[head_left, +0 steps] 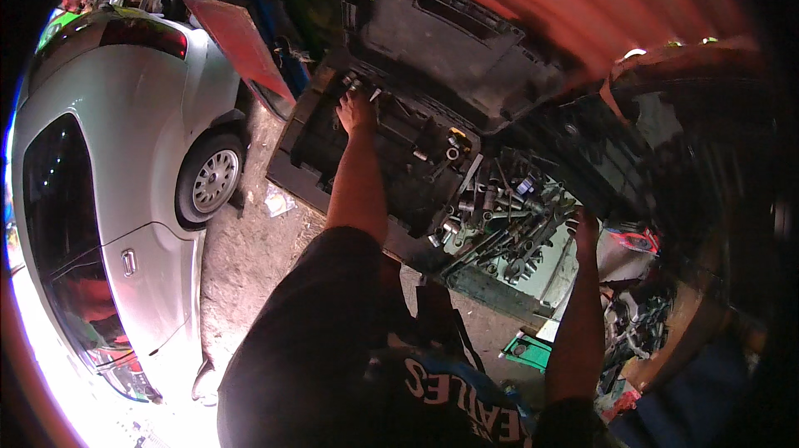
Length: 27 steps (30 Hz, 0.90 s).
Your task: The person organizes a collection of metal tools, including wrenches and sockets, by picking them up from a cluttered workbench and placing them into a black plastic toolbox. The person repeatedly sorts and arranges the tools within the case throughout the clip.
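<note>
Matt plastic toolcase (449,48), shiny metal tools (491,201)

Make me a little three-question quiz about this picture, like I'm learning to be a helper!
1. True or false: the black plastic case lid stands open.
2. Which of the person's hands is nearer the jumbled silvery metal wrenches and sockets?
3. Fill the gap: the shiny silver car is on the ____ side of the picture.

Key: 1. True. 2. The right hand. 3. Left.
</note>
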{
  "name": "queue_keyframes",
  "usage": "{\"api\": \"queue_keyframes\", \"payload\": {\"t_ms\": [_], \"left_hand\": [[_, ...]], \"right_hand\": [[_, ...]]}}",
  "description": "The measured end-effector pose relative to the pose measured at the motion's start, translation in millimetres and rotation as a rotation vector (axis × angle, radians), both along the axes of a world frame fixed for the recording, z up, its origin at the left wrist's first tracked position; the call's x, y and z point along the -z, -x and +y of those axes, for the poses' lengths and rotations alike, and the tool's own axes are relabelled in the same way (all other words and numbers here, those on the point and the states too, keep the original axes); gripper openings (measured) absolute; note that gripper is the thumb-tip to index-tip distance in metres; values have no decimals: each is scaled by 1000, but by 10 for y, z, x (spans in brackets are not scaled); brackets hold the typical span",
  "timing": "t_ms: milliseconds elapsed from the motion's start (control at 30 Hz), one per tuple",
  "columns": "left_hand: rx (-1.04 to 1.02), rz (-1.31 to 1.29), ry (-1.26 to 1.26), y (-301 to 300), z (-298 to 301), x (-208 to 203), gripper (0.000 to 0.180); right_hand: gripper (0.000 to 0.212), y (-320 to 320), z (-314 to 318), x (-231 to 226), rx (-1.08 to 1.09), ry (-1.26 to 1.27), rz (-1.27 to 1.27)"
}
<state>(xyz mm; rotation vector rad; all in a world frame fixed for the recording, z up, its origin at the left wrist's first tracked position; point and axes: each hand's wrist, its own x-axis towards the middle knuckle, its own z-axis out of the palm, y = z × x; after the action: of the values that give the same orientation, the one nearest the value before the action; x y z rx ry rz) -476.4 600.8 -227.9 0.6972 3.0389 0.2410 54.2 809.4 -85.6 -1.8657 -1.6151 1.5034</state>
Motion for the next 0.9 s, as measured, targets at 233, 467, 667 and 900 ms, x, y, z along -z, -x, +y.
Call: {"api": "queue_keyframes", "payload": {"t_ms": [233,467,667,900], "left_hand": [[348,64,17,-535,140,-190,25],[702,-308,-107,-1625,582,-446,32],[831,-505,-46,-2514,764,-522,41],[812,-258,51,-3163,912,-609,48]], "right_hand": [[29,53,-70,33,-37,-87,19],[31,-87,-59,167,-64,-75,1],[35,91,-150,-7,-1,-130,108],[30,-579,406,579,-173,-374,-43]]}}
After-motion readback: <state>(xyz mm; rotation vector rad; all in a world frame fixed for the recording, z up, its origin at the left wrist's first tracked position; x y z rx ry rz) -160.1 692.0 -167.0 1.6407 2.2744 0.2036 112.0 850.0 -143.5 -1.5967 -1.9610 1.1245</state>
